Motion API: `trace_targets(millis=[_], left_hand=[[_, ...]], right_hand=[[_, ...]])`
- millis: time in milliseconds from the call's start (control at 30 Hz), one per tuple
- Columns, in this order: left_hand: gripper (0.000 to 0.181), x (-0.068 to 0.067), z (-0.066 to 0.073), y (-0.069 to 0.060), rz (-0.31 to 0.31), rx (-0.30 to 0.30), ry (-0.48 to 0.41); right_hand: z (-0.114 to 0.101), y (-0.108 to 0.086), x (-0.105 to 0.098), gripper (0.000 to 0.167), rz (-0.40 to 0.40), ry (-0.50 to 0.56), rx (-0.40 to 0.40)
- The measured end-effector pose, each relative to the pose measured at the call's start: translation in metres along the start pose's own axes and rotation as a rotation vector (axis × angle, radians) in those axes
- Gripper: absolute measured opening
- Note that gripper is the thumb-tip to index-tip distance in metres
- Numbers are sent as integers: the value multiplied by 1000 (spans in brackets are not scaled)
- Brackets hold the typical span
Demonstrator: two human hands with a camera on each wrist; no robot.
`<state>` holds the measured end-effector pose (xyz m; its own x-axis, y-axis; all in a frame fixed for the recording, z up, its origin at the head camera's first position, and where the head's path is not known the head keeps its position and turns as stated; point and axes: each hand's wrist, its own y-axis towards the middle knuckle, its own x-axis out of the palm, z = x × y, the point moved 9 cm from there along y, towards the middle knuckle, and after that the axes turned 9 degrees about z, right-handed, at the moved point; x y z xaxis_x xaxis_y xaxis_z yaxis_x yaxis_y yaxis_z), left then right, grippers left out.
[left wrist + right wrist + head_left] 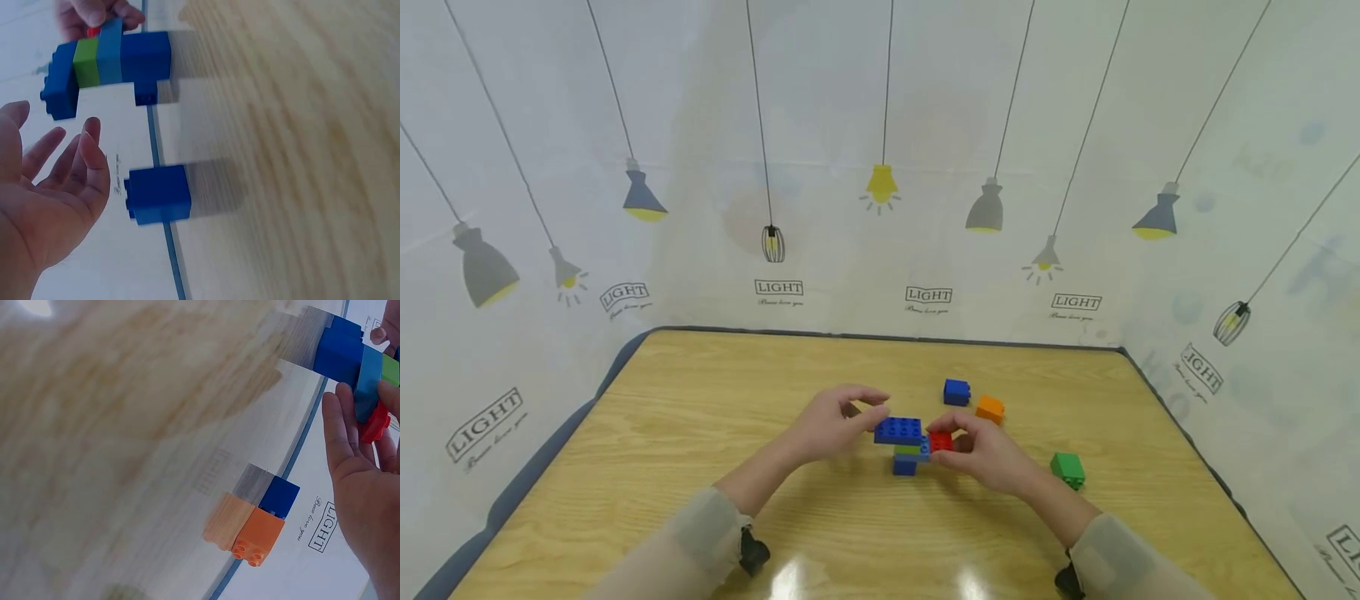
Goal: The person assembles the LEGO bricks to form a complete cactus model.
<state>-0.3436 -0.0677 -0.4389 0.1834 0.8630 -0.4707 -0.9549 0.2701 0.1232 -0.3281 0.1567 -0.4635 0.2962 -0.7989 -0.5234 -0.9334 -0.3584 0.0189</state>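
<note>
fingers of my right hand (988, 454) pinching the red brick (939, 442), up against the right end of the light blue brick (367, 380); can't tell if it's seated. fingers of my left hand (835, 425) loosely bent, nothing in them, just beside the stack's left end. stack (907, 447) is upright on the wood table (760, 367) between my hands: blue base brick (905, 468), light blue, lime brick (86, 62), wide blue brick (897, 430) on top, overhanging left. green brick (1067, 468) off right. further back: orange brick (989, 408), loose blue brick (956, 392) near it. lamp-print sheet (820, 108) behind.
</note>
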Motion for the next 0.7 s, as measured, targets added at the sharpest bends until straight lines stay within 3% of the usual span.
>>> trace_targets(millis=[267,533,700], left_hand=[[40,-28,-19,-1,16,-18,-10],[43,-49,-39,-2,39,-45,43],[49,-57,-49,-3,16,-56,72]], right_hand=[[0,-1,0,42,-12,18,7],[2,-1,0,43,-12,14,16],[1,-1,0,43,-9,16,16]])
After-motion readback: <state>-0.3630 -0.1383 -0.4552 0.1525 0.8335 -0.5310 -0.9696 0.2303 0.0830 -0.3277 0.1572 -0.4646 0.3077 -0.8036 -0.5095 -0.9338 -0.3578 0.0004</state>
